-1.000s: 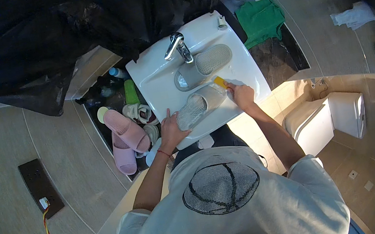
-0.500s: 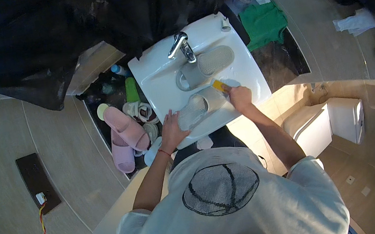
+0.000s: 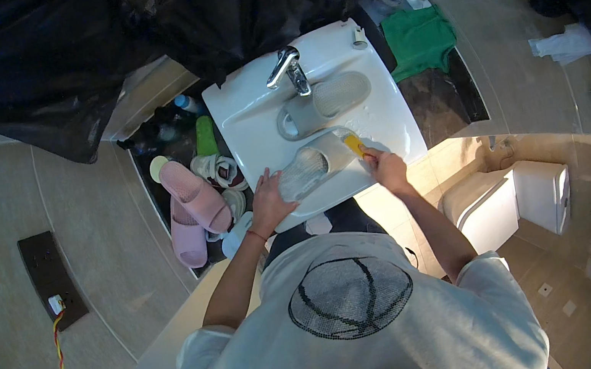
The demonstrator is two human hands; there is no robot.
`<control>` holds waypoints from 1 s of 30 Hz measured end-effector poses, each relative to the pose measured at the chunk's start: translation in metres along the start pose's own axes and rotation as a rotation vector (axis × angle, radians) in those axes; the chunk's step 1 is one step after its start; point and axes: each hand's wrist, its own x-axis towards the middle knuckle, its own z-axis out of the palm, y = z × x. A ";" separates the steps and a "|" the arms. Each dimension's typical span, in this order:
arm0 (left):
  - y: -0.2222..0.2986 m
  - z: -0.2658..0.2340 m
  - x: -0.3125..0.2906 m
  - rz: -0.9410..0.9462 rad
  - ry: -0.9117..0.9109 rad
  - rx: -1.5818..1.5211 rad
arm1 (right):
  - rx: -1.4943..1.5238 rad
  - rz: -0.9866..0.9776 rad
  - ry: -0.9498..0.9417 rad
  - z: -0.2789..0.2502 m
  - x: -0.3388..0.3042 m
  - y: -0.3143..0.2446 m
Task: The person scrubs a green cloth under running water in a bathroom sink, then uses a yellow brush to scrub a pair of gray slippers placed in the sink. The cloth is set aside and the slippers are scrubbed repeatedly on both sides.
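Over a white washbasin (image 3: pixel 393 109), the half-open left hand (image 3: pixel 272 202) braces the heel of a gray slide sandal (image 3: pixel 321 160); the right hand (image 3: pixel 387 170) grips a yellow scrubber (image 3: pixel 354 145) at its toe.

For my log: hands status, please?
Left hand at grey textured slipper. Right hand holding flat yellow tool at slipper's toe. Matching slipper alongside, by chrome faucet.

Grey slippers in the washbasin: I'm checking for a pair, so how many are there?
2. The far slipper lies by the faucet; the near slipper lies between the left hand and the right hand. None seems hidden.
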 end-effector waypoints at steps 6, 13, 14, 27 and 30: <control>0.002 -0.001 0.003 -0.075 -0.071 -0.044 | -0.125 -0.022 0.118 0.001 0.020 -0.008; -0.001 0.003 0.000 -0.048 -0.049 -0.027 | -0.255 0.012 0.125 -0.006 0.040 0.014; 0.000 0.003 0.000 -0.061 -0.044 -0.020 | -0.222 0.009 0.129 -0.008 0.041 0.012; -0.003 0.003 -0.014 -0.036 -0.046 -0.115 | -0.155 -0.185 -0.037 -0.005 0.037 -0.021; 0.007 -0.007 -0.016 -0.065 -0.058 -0.099 | -0.223 0.003 0.003 -0.007 0.052 0.008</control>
